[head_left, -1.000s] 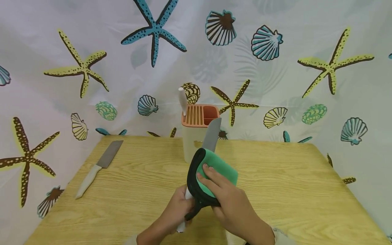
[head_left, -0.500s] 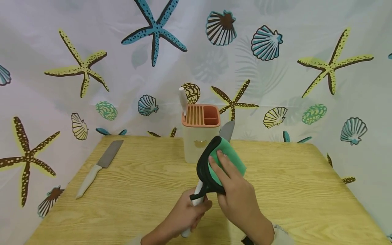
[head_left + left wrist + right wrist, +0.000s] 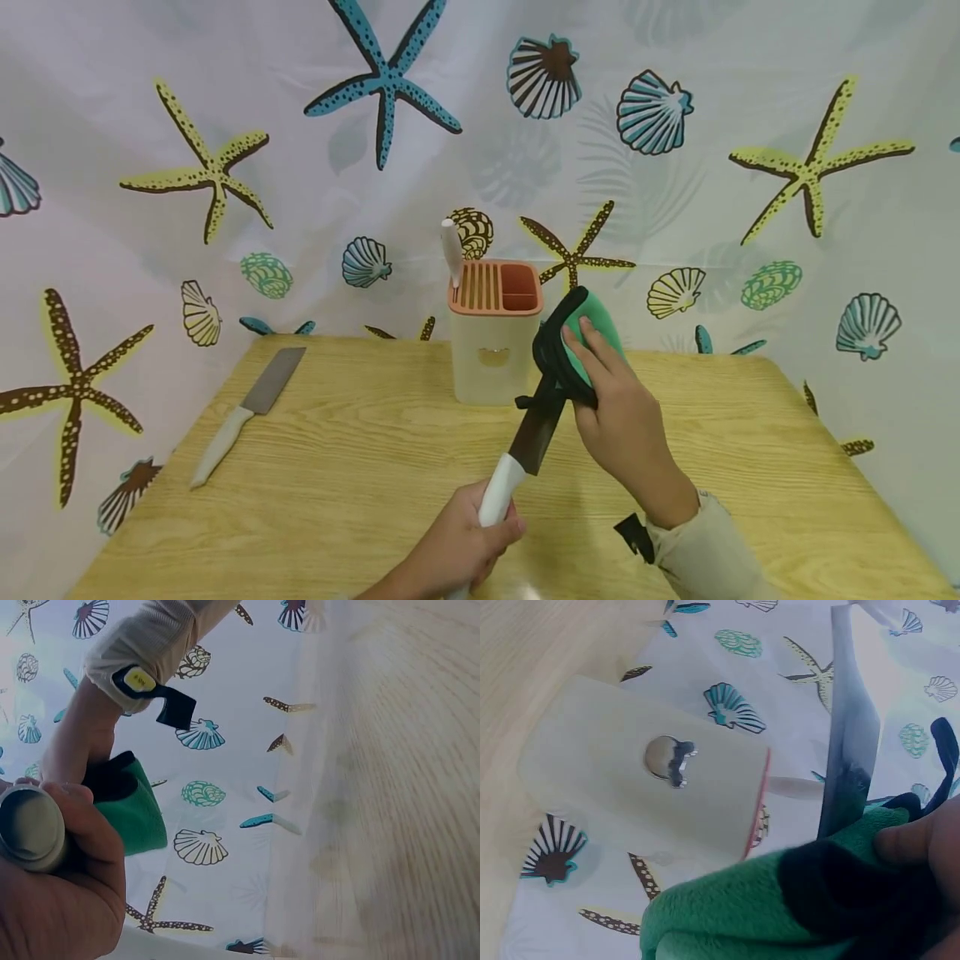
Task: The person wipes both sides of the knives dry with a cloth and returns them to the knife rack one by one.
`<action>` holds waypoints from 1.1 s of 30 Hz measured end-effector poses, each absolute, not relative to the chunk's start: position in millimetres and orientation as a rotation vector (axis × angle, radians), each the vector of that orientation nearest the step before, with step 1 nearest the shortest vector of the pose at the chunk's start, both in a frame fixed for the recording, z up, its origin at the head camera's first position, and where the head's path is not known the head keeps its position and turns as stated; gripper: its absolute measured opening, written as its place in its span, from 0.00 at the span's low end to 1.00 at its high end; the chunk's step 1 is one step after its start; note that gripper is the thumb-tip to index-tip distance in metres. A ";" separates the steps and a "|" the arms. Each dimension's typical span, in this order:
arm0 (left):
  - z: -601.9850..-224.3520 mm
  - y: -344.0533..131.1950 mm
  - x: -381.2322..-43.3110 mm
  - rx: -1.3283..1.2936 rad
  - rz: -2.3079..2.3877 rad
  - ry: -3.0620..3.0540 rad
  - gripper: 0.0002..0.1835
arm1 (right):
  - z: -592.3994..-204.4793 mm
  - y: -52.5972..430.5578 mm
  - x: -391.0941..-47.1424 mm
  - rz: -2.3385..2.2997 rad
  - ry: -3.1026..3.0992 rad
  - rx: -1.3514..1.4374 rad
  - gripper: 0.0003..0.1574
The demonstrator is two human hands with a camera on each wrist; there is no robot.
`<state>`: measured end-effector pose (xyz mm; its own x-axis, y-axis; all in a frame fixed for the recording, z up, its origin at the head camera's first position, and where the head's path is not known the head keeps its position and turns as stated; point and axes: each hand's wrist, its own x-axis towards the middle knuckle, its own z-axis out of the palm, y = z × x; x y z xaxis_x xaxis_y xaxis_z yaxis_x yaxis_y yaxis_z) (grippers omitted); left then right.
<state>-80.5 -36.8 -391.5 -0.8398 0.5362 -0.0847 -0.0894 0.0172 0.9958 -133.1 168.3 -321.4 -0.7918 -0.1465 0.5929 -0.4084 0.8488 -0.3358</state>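
Steel is showing at the far left first: a spare knife (image 3: 247,414) is lying flat on the wooden table (image 3: 750,467), blade pointing away, well apart from both hands. Near the table's far edge a cream knife block (image 3: 495,343) with an orange slotted top is standing upright, with one white handle (image 3: 451,248) sticking out of its left corner.

Just right of the block, the work is going on in the air above the table. The left hand (image 3: 468,550) is gripping the white handle of the knife in hand (image 3: 536,433), fingers curled fully round it, blade angled up and away to the right. The right hand (image 3: 622,408) is pinching a green cloth (image 3: 592,342) with black trim, folded over the outer part of the blade near its tip; the right wrist view is showing the blade (image 3: 849,742) running into the fold.

Judgement on method: the fingers are best kept on the flat faces of the blade, with the cloth thick between skin and edge. Strokes are safest running from handle toward tip. The handle grip is looking firm and should be holding the blade steady, clear of the block beside it. A slipping fold exposing the edge is the main risk.
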 end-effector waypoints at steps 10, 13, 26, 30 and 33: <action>-393.3 -38.1 -82.3 0.363 1.933 1.814 0.09 | -335.1 156.2 -120.2 0.582 -2.500 0.576 0.44; -392.3 -40.2 -84.2 0.362 1.948 1.807 0.10 | -336.0 150.0 -112.1 0.559 -2.484 0.645 0.46; -390.5 -42.8 -90.5 0.300 2.017 1.880 0.06 | -331.7 134.4 -85.0 0.596 -2.508 0.948 0.44; -390.1 -43.7 -93.2 0.291 2.072 1.938 0.06 | -329.5 133.7 -77.3 0.704 -2.502 1.057 0.49; -389.7 -46.1 -94.6 0.327 2.120 1.946 0.14 | -327.6 132.4 -71.6 0.733 -2.462 1.158 0.52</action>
